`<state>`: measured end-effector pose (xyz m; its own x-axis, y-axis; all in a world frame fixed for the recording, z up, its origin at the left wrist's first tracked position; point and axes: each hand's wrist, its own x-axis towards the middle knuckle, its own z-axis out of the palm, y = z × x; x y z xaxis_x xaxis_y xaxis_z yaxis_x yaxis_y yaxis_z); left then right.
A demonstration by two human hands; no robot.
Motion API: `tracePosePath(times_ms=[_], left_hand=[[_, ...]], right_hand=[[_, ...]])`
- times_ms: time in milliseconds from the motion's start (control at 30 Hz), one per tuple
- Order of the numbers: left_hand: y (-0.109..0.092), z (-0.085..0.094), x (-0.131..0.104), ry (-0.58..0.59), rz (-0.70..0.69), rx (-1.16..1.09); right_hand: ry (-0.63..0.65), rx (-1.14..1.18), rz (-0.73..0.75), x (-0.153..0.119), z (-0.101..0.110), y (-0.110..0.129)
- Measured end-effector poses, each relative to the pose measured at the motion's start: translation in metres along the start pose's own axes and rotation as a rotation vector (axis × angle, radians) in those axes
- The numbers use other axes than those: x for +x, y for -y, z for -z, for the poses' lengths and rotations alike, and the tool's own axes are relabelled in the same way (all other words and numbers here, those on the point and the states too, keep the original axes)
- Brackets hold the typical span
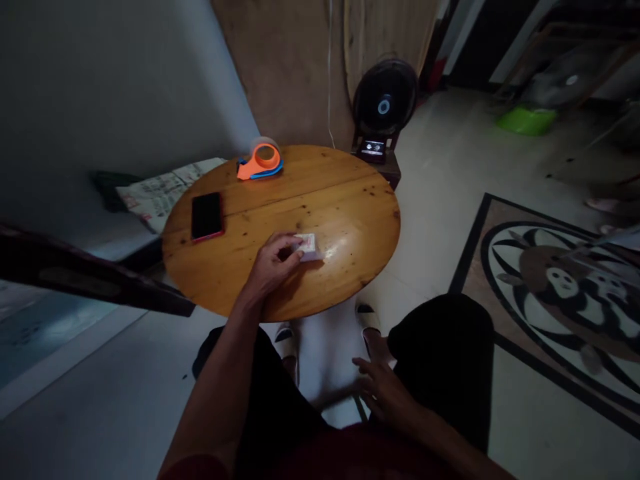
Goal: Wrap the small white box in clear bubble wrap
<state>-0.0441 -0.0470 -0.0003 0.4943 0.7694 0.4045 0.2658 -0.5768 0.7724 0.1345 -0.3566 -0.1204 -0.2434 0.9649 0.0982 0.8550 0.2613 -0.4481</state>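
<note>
My left hand (274, 264) reaches over the round wooden table (345, 193), its thumb and fingers closed around a small white block with reddish print (306, 245). The block looks like a deck of cards and rests on the tabletop near the front edge. Its left end is hidden by my fingers. Low between my knees, my right hand (381, 387) hangs beside my right leg with its fingers loosely stretched and apart. Nothing shows in it.
A black phone with a red edge (207, 216) lies at the table's left. An orange and blue tape dispenser (263, 161) stands at the back. Behind the table is a dark fan (384, 99) with a lit screen (373, 148) below. A panda rug (565, 293) lies right.
</note>
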Motion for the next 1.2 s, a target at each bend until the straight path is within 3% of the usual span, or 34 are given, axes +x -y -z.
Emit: tracePosePath(times_ms=[67, 133, 300, 433, 567, 667, 800, 967, 1200], left_hand=[[-0.001, 0.000, 0.000, -0.014, -0.001, 0.020], [-0.002, -0.001, 0.000, -0.028, 0.019, 0.032], [0.002, -0.003, -0.001, -0.041, 0.013, 0.034], [0.001, -0.003, -0.001, -0.038, 0.036, 0.026], [-0.003, -0.003, -0.001, -0.041, 0.042, 0.052], [-0.006, -0.003, -0.001, -0.050, 0.028, 0.065], [-0.007, -0.003, -0.001, -0.046, 0.009, 0.076], [-0.007, 0.002, -0.001, -0.066, 0.030, 0.049], [0.001, 0.010, 0.002, -0.293, 0.104, 0.043]], right_hand=[[-0.101, 0.049, -0.030, 0.004, 0.009, 0.001], [-0.232, 0.077, 0.021, 0.025, 0.035, 0.001], [-0.405, 0.104, 0.125, 0.108, 0.117, 0.001], [-0.413, 0.041, 0.203, 0.181, 0.147, -0.009], [-0.292, -0.002, 0.266, 0.240, 0.146, -0.029], [-0.216, -0.073, 0.306, 0.260, 0.139, -0.039], [-0.291, -0.210, 0.350, 0.264, 0.130, -0.038], [-0.292, -0.164, 0.392, 0.262, 0.127, -0.036], [-0.271, -0.054, 0.326, 0.279, 0.131, -0.046]])
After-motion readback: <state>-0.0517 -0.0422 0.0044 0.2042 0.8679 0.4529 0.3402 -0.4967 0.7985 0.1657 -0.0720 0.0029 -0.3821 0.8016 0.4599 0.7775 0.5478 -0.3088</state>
